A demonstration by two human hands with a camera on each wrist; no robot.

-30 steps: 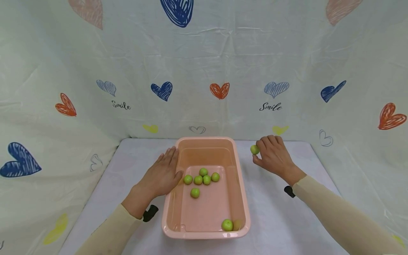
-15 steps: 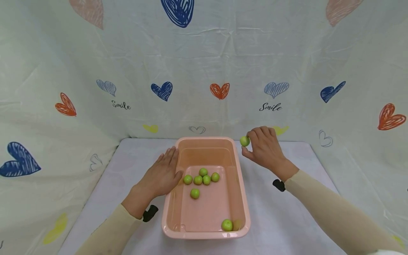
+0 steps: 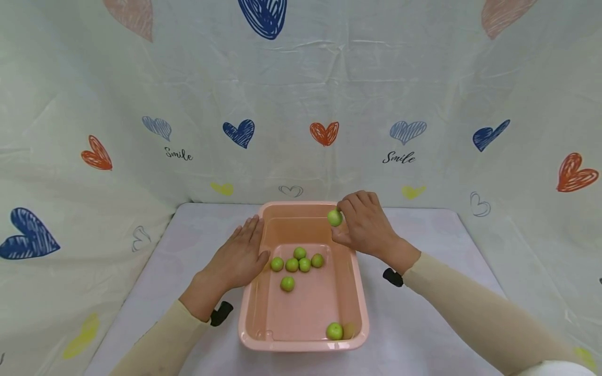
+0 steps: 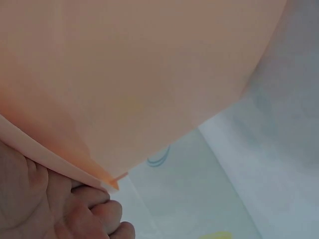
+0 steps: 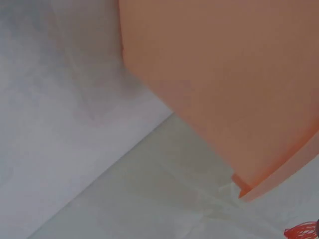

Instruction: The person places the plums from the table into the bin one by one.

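Observation:
A pink plastic basin (image 3: 317, 313) stands lengthwise on the table, holding several small round green fruits (image 3: 288, 284). Most of them cluster toward the middle, and one fruit (image 3: 334, 331) lies in the near right corner. My left hand (image 3: 240, 256) rests with straight fingers along the basin's left rim; the left wrist view shows its fingers (image 4: 92, 211) against the rim from below. Over the far right rim, my right hand (image 3: 364, 224) pinches another green fruit (image 3: 335, 218) between thumb and fingers. The right wrist view has only the basin's outer wall (image 5: 224, 74), no hand.
A white cloth covers the table (image 3: 418, 297) on both sides of the basin. Behind it hangs a pale curtain (image 3: 357, 167) printed with hearts, close to the table's far edge. Dark bands (image 3: 393, 277) sit on both wrists.
My right hand has carried the pinched green fruit leftward from beside the basin to over its far right rim, rising slightly on the way. The left hand and the other fruits stay put.

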